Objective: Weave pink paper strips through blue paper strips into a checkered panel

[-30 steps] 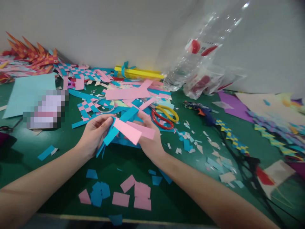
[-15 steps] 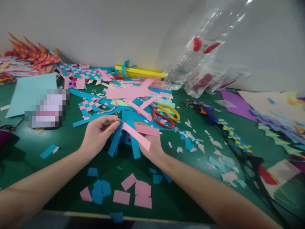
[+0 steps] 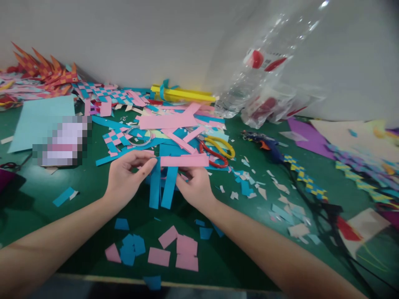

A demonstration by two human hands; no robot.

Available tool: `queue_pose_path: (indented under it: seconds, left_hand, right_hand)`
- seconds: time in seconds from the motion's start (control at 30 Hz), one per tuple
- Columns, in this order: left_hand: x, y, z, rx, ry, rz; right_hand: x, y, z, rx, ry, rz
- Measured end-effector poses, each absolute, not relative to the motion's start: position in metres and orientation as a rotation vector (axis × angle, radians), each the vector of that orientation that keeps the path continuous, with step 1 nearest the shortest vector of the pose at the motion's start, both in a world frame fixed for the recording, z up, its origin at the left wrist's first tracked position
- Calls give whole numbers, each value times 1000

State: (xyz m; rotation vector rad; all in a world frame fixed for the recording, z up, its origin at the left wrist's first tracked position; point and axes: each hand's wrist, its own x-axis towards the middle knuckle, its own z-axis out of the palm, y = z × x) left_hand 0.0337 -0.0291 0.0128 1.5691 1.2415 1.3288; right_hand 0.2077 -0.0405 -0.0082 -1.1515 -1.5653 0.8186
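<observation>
Head view: the left hand (image 3: pixel 129 173) pinches flat blue paper strips (image 3: pixel 154 189) near their upper ends. The right hand (image 3: pixel 198 182) is curled behind a rectangular pink paper strip (image 3: pixel 184 160); its grip cannot be determined. All strips are positioned between the hands, above the green tabletop (image 3: pixel 227 265).

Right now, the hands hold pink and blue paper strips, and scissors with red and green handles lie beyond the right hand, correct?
Not quite: in the head view, the scissors beyond the right hand have red and yellow handles, not green. The rest stands.
</observation>
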Motion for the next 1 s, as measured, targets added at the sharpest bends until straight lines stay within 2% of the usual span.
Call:
queue_pose_path:
  seconds: [0.27,0.4,0.6,0.83,1.0]
  left_hand:
    - [33,-23,11,1498,1262,1365]
    - [33,-22,10,1496,1248,1376]
    - [35,-26,12,1487,1250,1310]
    - [36,-27,14,1465,1240,1292]
    - [36,-26,15,1470,1207,1239]
  right_hand:
    - [205,-42,-6,-1007,-1329,1183]
    - [202,-42,-7,-1141,-1246,1123]
    - [200,-45,-4,-1091,-1260,1189]
    - [201,-49,-5,-1142,-1455,951]
    - [201,-49,-5,-1160,-1503,940]
